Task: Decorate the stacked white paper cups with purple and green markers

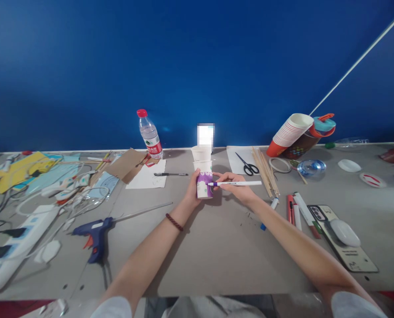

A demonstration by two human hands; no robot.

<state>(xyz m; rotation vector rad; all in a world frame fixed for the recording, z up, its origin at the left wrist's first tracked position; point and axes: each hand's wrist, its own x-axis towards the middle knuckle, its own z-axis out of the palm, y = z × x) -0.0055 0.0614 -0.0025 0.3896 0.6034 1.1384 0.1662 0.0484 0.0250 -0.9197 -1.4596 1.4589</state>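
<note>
My left hand [192, 191] is wrapped round the left side of a white paper cup [202, 191], whose surface carries purple colouring with a scalloped pattern. In my right hand [234, 189] is a white marker [245, 183] with a purple end, held roughly level. Its tip reaches the coloured part of the cup; whether it touches I cannot tell. Just behind the held cup stand white paper cups [201, 154]. A black pen [171, 174] lies left of my left hand, and black-handled scissors [250, 168] rest on white paper beyond my right hand.
To the left are a blue glue gun [99, 234], a power strip [21, 243] with tangled cables, and a water bottle [149, 137]. On the right lie wooden sticks [266, 172], markers [301, 207], a phone [359, 258] and a leaning stack of paper cups [289, 132]. A blue wall [197, 66] closes off the back.
</note>
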